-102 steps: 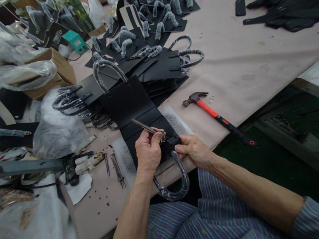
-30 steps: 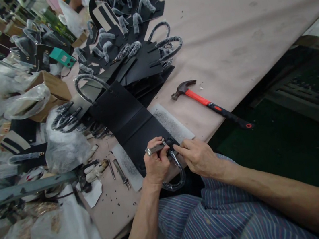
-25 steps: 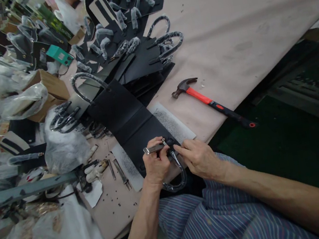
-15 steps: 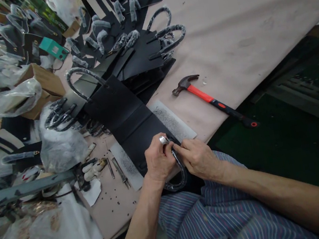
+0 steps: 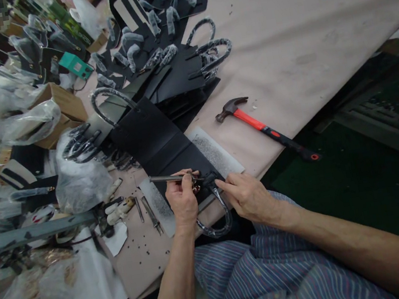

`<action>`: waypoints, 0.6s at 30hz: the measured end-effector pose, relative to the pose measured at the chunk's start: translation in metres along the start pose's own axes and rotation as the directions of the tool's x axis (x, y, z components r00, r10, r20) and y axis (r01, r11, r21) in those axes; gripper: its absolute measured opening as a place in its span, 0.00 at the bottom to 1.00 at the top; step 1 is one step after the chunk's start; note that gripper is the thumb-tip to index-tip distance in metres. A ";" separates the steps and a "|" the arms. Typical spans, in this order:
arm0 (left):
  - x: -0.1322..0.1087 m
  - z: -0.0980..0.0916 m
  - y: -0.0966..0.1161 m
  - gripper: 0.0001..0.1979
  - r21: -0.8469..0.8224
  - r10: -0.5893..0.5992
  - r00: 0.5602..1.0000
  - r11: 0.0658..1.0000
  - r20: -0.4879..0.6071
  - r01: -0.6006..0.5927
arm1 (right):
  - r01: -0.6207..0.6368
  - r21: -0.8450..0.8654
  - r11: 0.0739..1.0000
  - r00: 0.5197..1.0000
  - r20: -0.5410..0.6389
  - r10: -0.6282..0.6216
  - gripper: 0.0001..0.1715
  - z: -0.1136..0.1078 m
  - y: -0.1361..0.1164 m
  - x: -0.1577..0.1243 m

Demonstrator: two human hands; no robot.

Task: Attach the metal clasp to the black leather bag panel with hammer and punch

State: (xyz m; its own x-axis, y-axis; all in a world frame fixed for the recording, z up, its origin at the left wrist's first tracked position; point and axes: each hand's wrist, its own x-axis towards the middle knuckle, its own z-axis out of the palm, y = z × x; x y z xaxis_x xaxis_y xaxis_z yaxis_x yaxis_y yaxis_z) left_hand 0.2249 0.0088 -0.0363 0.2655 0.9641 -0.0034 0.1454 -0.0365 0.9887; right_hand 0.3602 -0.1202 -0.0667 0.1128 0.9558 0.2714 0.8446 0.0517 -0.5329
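Observation:
A black panel (image 5: 158,141) with plastic-wrapped handles at both ends lies across a pale speckled board (image 5: 215,149). My left hand (image 5: 182,198) is closed on a thin metal tool (image 5: 166,178), which points left over the panel. Beside it, my right hand (image 5: 247,195) is closed at the panel's near end, its fingertips against the base of the near handle (image 5: 229,216); whether they grip it is hard to see. A hammer (image 5: 256,124) with a red and black grip lies to the right.
More black panels with wrapped handles (image 5: 172,80) are piled beyond. Metal tools (image 5: 151,216) and small dark bits lie left of the board. A cardboard box (image 5: 62,108), plastic bags (image 5: 82,182) and a metal bar (image 5: 33,233) are at the left.
My left hand has moved left, away from the handle base, and the metal tool has swung from upright to lying leftward. My right hand stays near the handle.

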 end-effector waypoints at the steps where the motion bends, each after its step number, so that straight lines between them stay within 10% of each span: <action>1: -0.002 -0.001 0.000 0.10 0.013 0.037 0.999 0.999 -0.001 -0.037 | 0.003 0.008 1.000 1.000 0.002 -0.003 0.20 0.000 0.000 0.000; 5: -0.012 -0.007 -0.003 0.05 0.205 0.330 0.940 0.917 0.092 -0.342 | -0.032 0.135 0.990 0.999 -0.010 0.034 0.20 0.000 0.003 0.000; 9: -0.027 -0.010 -0.002 0.04 0.415 0.550 0.779 0.660 0.301 -0.626 | -0.039 0.436 0.899 0.994 -0.077 0.081 0.19 -0.012 0.005 0.008; 13: -0.041 -0.008 0.007 0.11 0.508 0.537 0.670 0.439 0.513 -0.741 | 0.171 0.515 0.840 0.985 -0.090 -0.145 0.27 -0.029 -0.001 0.017; 18: -0.049 -0.008 0.004 0.12 0.473 0.517 0.666 0.469 0.537 -0.746 | 0.254 0.435 0.864 0.964 -0.188 -0.189 0.25 -0.030 -0.007 0.013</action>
State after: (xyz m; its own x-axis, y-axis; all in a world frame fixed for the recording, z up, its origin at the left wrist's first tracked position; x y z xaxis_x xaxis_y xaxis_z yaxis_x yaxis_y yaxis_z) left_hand 0.2054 -0.0362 -0.0307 0.7643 0.4823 0.4281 0.3214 -0.8604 0.3954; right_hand 0.3718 -0.1168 -0.0355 0.0475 0.8574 0.5125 0.5310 0.4129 -0.7400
